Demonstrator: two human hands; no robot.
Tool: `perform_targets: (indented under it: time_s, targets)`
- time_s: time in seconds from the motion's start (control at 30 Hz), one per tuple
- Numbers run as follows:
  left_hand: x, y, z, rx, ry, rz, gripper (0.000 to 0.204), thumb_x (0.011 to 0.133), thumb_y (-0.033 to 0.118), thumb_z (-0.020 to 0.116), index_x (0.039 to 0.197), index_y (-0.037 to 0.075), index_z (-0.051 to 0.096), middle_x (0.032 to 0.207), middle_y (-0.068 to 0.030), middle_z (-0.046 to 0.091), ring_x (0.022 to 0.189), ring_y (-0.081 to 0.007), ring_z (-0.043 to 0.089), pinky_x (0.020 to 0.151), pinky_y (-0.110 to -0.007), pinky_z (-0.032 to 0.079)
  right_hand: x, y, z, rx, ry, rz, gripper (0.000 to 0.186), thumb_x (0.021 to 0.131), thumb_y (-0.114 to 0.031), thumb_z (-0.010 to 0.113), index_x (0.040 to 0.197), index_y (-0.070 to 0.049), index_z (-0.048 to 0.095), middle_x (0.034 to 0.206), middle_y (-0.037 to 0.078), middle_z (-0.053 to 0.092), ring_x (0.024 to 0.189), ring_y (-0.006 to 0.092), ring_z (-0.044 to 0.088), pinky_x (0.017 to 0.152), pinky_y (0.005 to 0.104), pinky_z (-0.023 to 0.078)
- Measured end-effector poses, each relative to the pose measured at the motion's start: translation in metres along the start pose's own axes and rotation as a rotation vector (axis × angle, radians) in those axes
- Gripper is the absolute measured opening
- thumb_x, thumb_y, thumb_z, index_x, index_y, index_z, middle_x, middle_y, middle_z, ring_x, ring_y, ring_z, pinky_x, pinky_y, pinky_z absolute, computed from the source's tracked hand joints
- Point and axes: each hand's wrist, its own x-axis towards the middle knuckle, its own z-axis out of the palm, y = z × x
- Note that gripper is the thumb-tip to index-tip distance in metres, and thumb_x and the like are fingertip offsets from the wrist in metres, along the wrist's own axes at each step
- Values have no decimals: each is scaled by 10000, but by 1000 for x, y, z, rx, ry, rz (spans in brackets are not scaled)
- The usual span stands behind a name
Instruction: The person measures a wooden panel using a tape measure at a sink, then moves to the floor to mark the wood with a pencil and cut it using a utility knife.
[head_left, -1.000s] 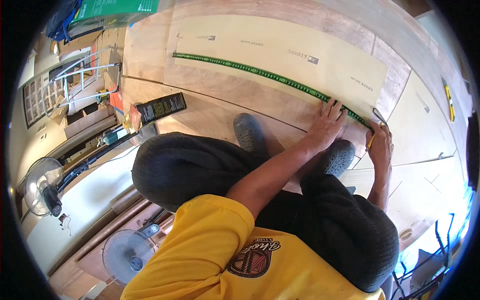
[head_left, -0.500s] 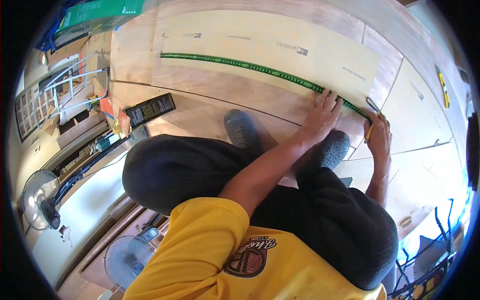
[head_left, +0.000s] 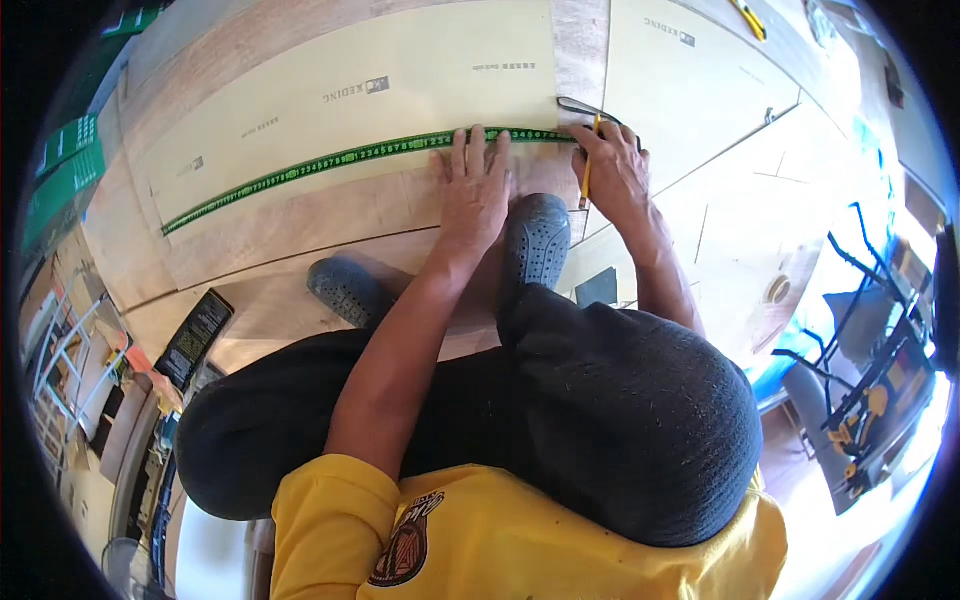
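Observation:
A green tape measure blade (head_left: 350, 155) lies stretched along the near edge of a cream sheet (head_left: 430, 60). My left hand (head_left: 475, 195) rests flat on the blade and the sheet's edge, fingers spread. At the blade's right end my right hand (head_left: 618, 175) is closed around the tape measure's case, which is mostly hidden under the fingers. A dark wrist strap (head_left: 580, 103) loops out beyond it. Between the thumb and fingers of that hand a yellow pencil (head_left: 586, 185) stands out, pointing toward me.
Another cream sheet (head_left: 690, 110) lies to the right, with a yellow utility knife (head_left: 748, 18) beyond it. My grey clogs (head_left: 538, 240) stand close to the sheet's near side. A dark box (head_left: 195, 335) lies at left, and a black-framed rack (head_left: 860, 400) stands at right.
My view has swung to the right, so the sheet and both hands appear further left. The left hand stays on the blade, and the right hand still holds the pencil at the tape's end.

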Motion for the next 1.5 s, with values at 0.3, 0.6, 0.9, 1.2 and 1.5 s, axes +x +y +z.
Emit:
perform_targets:
  time_s: [0.3, 0.6, 0.9, 1.2, 1.5]
  targets:
    - [1, -1, -1, 55, -51, 19, 599, 999, 301, 597, 1560, 166, 437, 1597, -204, 327, 1482, -458, 281, 1173, -696, 235, -8, 9, 32, 33, 261, -87, 420, 939, -256, 690, 1350, -193, 633, 1247, 144, 614, 1235, 369, 562, 1048, 632, 347]
    - [1, -2, -2, 73, -78, 27, 585, 1016, 298, 580, 1565, 167, 425, 1598, -216, 317, 1480, -471, 280, 1149, -716, 250, -4, 24, 28, 134, 249, -169, 552, 848, -371, 788, 1338, -173, 629, 1281, 153, 621, 1213, 363, 573, 1025, 609, 360]
    - [3, 3, -5, 97, -153, -10, 595, 1040, 334, 535, 1588, 171, 371, 1618, -214, 291, 1502, -458, 249, 1157, -718, 227, -28, 2, 2, 589, 371, -98, 209, 955, -125, 576, 1119, -39, 672, 1000, 120, 729, 989, 312, 675, 951, 422, 474]
    - [0, 2, -3, 98, -132, -4, 609, 1031, 346, 554, 1589, 191, 364, 1624, -209, 271, 1519, -454, 224, 1158, -736, 211, -30, -2, 32, 550, 388, -119, 115, 872, -75, 733, 981, -41, 717, 839, 131, 706, 766, 312, 689, 744, 388, 540]
    - [0, 2, 1, 117, -128, -17, 610, 1033, 360, 553, 1590, 200, 362, 1636, -192, 247, 1527, -448, 207, 1158, -735, 220, -27, -2, 39, 488, 419, -171, 133, 839, -70, 768, 964, -56, 726, 831, 102, 715, 757, 287, 691, 748, 380, 534]
